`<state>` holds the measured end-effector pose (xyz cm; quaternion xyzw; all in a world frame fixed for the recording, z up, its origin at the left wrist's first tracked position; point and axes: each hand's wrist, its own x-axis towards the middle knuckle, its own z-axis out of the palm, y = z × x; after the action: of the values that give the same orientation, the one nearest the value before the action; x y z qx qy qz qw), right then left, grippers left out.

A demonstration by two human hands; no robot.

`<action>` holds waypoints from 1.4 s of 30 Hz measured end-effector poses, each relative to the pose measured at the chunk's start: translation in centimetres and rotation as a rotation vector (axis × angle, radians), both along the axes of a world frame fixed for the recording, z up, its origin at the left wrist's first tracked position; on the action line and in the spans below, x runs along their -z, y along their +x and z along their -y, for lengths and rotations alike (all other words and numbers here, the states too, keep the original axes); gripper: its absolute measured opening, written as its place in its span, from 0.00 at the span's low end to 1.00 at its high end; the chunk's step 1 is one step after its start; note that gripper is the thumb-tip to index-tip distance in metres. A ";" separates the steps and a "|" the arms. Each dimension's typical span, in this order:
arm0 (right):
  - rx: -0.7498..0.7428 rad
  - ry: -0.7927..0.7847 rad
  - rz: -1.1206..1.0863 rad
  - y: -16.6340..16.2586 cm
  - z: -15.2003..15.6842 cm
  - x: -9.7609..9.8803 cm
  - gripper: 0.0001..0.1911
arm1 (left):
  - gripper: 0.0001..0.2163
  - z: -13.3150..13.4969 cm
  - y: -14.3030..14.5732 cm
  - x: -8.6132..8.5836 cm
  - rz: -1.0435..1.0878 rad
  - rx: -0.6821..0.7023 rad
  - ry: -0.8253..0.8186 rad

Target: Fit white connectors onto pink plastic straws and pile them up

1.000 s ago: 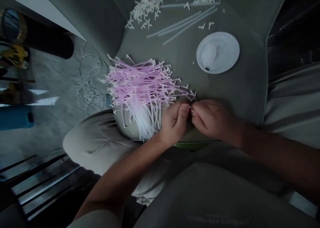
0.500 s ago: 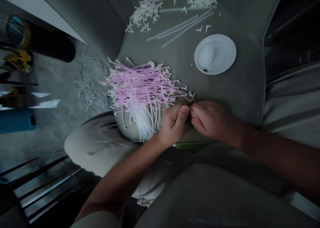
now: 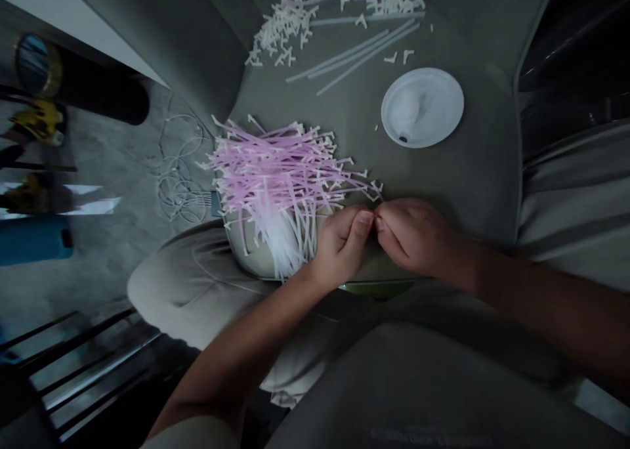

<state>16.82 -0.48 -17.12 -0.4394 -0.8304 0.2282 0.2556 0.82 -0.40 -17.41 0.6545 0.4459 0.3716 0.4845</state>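
Both L hand (image 3: 343, 244) & R hand (image 3: 416, 232) are pinched closed, v. near e/o, contents hidden, nr pink/wht sticks (image 3: 275, 167).

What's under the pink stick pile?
Grey seat shows around the pile and through gaps near the white sticks at its lower edge. Under its dense middle, everything is covered; can't tell.
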 end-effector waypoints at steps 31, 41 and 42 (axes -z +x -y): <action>-0.011 -0.065 -0.051 0.2 -0.2 -0.3 0.10 | 0.21 0.3 -0.2 0.3 0.125 -0.028 -0.196; -0.003 0.012 -0.028 0.1 -0.2 -0.2 0.12 | 0.21 -0.7 -0.8 -0.5 0.149 0.061 -0.318; -0.001 0.025 -0.026 0.1 -0.2 -0.2 0.12 | 0.21 -0.8 -0.9 -0.6 0.137 0.068 -0.323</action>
<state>16.91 -0.32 -16.90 -0.4330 -0.8299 0.2237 0.2716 -0.08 0.40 -16.83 0.5562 0.4433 0.3221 0.6248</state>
